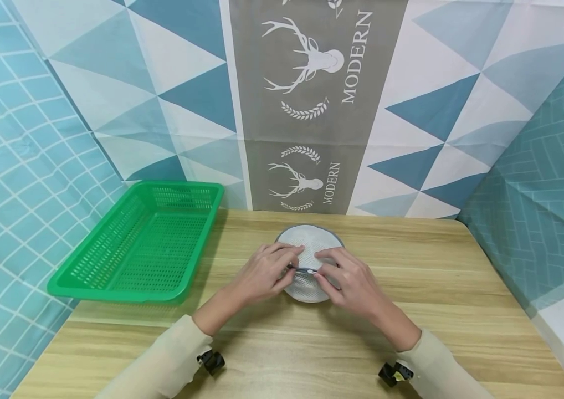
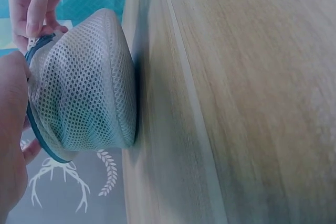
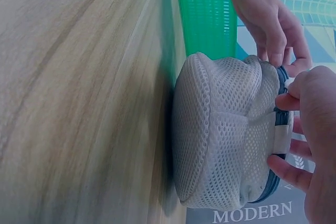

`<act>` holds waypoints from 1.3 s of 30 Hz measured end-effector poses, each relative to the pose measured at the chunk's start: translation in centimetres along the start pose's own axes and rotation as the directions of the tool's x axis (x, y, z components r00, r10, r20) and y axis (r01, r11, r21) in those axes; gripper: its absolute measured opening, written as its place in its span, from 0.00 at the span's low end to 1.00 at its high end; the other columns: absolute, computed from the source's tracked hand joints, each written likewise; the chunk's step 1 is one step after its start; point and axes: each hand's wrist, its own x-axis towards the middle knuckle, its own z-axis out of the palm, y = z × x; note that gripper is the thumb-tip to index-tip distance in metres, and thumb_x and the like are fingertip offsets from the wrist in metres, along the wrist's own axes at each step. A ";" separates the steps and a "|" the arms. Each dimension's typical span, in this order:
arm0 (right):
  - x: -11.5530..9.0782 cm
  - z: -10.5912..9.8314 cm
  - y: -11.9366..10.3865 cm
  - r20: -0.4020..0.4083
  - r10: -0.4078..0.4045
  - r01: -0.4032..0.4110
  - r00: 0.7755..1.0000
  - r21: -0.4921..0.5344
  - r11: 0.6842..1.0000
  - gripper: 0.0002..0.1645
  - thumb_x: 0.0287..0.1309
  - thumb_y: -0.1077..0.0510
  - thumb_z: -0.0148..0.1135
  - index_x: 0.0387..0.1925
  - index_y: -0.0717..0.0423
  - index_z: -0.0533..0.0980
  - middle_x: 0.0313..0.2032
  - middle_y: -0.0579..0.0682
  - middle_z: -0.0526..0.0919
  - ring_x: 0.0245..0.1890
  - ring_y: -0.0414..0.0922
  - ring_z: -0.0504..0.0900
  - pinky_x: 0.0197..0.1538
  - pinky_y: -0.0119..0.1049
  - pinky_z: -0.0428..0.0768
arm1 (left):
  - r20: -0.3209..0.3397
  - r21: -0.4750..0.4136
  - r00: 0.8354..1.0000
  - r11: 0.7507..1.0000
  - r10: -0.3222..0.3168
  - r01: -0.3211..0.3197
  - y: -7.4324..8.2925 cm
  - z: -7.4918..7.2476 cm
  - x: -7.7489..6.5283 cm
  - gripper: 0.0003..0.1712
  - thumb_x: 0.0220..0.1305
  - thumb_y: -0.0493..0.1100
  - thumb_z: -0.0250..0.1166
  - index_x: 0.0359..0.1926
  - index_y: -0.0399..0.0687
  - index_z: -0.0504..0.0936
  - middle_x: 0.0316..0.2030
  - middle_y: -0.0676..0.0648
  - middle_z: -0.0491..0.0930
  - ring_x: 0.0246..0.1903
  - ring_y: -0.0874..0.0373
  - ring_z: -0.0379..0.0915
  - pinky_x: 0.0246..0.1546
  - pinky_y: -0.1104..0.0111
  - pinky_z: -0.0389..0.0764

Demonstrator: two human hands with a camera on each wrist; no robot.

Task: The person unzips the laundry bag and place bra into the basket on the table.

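A round white mesh laundry bag (image 1: 312, 237) with a dark blue zipper (image 1: 300, 270) stands on the wooden table between both hands. My left hand (image 1: 266, 271) pinches the zipper edge at the bag's left side, its fingers spread over the mesh top. From the right, my right hand (image 1: 349, 279) pinches the small white zipper pull (image 1: 311, 271) between thumb and finger. In the right wrist view, the mesh side (image 3: 226, 135) bulges and creases, and a white fabric tab (image 3: 282, 139) crosses the blue zipper.
A green plastic basket (image 1: 193, 265) with slotted walls stands at the left of the table (image 1: 441, 332). Behind the table hangs a patterned cloth (image 1: 307, 119) with deer heads and triangles. Tile-patterned sheets (image 1: 13, 166) cover the sides.
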 end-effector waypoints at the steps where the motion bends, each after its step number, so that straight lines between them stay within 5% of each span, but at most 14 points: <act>1: 0.0 0.0 0.0 -0.001 0.000 0.000 1.000 -0.001 1.000 0.06 0.69 0.58 0.75 0.33 0.52 0.90 0.52 0.54 0.92 0.54 0.52 0.92 0.50 0.49 0.94 | -0.005 0.003 1.000 1.000 0.002 -0.002 0.0 0.1 0.0 0.10 0.70 0.42 0.71 0.50 0.50 0.85 0.61 0.47 0.93 0.61 0.49 0.89 0.46 0.59 0.84; 14: -0.1 0.0 0.0 -0.008 -0.003 0.003 1.000 -0.005 1.000 0.09 0.72 0.57 0.73 0.33 0.52 0.89 0.53 0.54 0.92 0.54 0.53 0.91 0.50 0.49 0.95 | -0.013 0.062 0.999 0.997 0.038 -0.037 0.1 0.3 0.1 0.09 0.73 0.45 0.75 0.46 0.54 0.83 0.64 0.49 0.92 0.61 0.51 0.88 0.43 0.62 0.80; 26: -0.2 -0.2 0.2 -0.002 0.000 0.000 1.000 0.018 1.000 0.02 0.61 0.62 0.77 0.32 0.54 0.89 0.53 0.56 0.92 0.54 0.53 0.91 0.53 0.51 0.94 | 0.018 0.025 1.000 1.000 0.004 -0.004 0.1 0.1 0.0 0.06 0.72 0.41 0.71 0.43 0.51 0.81 0.66 0.45 0.91 0.64 0.47 0.88 0.51 0.54 0.88; 39: 0.0 -0.1 0.0 -0.024 0.003 -0.003 1.000 0.017 1.000 0.03 0.63 0.63 0.77 0.33 0.54 0.89 0.52 0.55 0.92 0.54 0.53 0.90 0.51 0.50 0.94 | -0.049 0.061 0.998 0.998 0.034 -0.031 0.0 0.4 0.3 0.10 0.69 0.45 0.79 0.46 0.54 0.85 0.63 0.49 0.93 0.61 0.51 0.89 0.46 0.60 0.84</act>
